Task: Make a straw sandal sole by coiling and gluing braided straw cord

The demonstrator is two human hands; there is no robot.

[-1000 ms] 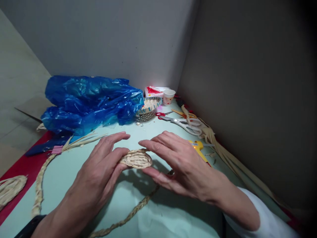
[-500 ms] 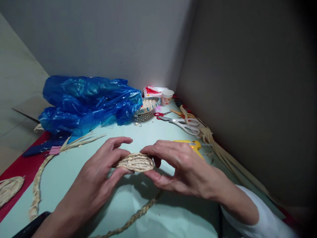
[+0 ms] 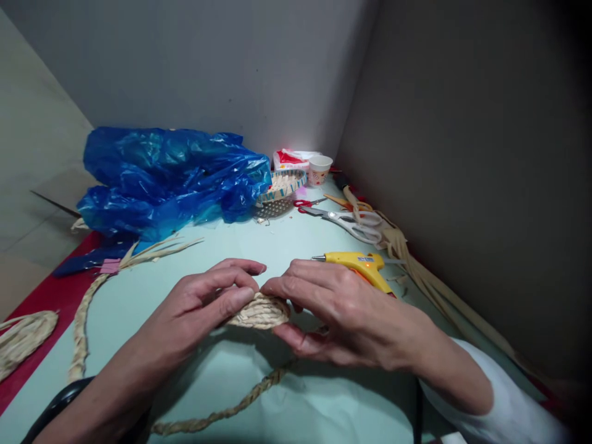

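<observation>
Between my two hands is a small oval coil of pale braided straw (image 3: 261,312), held just above the table. My left hand (image 3: 210,299) pinches its left end, with the thumb lying across the upper face. At the other end, my right hand (image 3: 330,308) grips the coil between thumb and fingers. A darker straw braid (image 3: 231,410) trails below, from under my right hand toward the lower left; where it joins the coil is hidden. Just beyond my right hand lies a yellow glue gun (image 3: 365,265).
A crumpled blue plastic bag (image 3: 171,179) fills the back left. Farther right are a small basket (image 3: 284,185), a paper cup (image 3: 319,171) and white-handled scissors (image 3: 354,223). Straw strands (image 3: 430,287) run along the right wall. Another braid (image 3: 79,333) and a coil (image 3: 28,339) lie left.
My left thumb has moved up from below the coil onto its face, covering its left part. The view has shifted slightly, and more of the glue gun shows.
</observation>
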